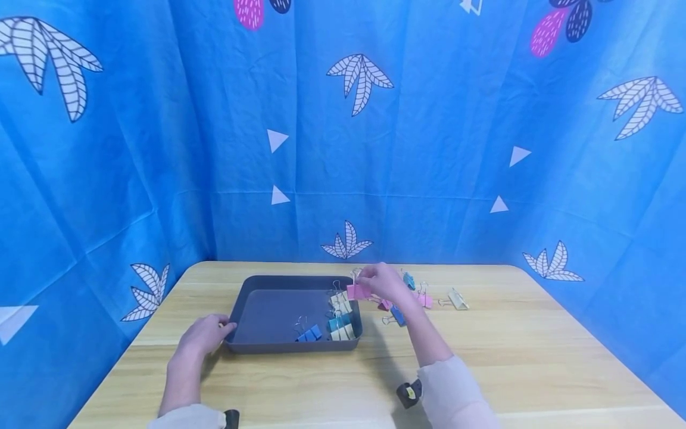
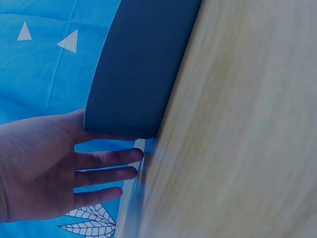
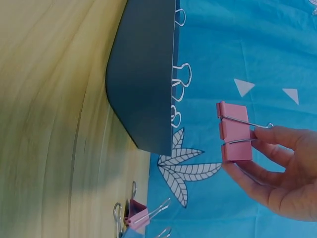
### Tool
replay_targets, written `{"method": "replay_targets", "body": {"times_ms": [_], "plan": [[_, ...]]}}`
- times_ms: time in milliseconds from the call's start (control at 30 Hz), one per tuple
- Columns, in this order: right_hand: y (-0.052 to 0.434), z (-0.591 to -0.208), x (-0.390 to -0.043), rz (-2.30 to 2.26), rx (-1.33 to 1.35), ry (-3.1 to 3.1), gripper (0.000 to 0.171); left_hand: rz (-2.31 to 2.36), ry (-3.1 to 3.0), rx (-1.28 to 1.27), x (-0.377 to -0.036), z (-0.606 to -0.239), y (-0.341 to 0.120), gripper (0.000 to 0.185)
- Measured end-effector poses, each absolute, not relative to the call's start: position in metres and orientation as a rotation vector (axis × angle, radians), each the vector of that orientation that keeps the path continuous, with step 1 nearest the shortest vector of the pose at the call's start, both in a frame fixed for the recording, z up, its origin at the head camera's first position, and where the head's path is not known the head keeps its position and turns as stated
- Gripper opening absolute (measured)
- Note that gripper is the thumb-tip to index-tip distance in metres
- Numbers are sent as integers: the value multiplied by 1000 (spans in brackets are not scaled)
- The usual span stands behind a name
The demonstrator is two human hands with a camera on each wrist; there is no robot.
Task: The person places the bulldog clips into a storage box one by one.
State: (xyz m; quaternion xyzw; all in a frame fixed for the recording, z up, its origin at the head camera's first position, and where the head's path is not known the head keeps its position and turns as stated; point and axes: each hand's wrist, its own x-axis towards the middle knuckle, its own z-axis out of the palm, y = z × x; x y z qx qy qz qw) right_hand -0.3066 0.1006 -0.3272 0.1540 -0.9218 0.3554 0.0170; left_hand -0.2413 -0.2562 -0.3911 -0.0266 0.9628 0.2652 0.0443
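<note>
A person's right hand is pinching a pink clip by its wire handles, the clip hanging in the air near the right rim of a grey tray. The left hand is gripping the tray's left rim, three fingers extending straight outside it. Cream and teal clips are lining the tray's right side, and a blue clip is lying by the front wall. Loose clips are resting on the worktop, right of the tray.
</note>
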Motion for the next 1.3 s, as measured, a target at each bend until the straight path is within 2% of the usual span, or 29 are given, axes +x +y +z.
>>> {"method": "replay_targets", "body": {"times_ms": [1300], "plan": [[48,-351,-316,1122,539,-2834,13,853,2935,-90,-240,-393,-257,44]]}}
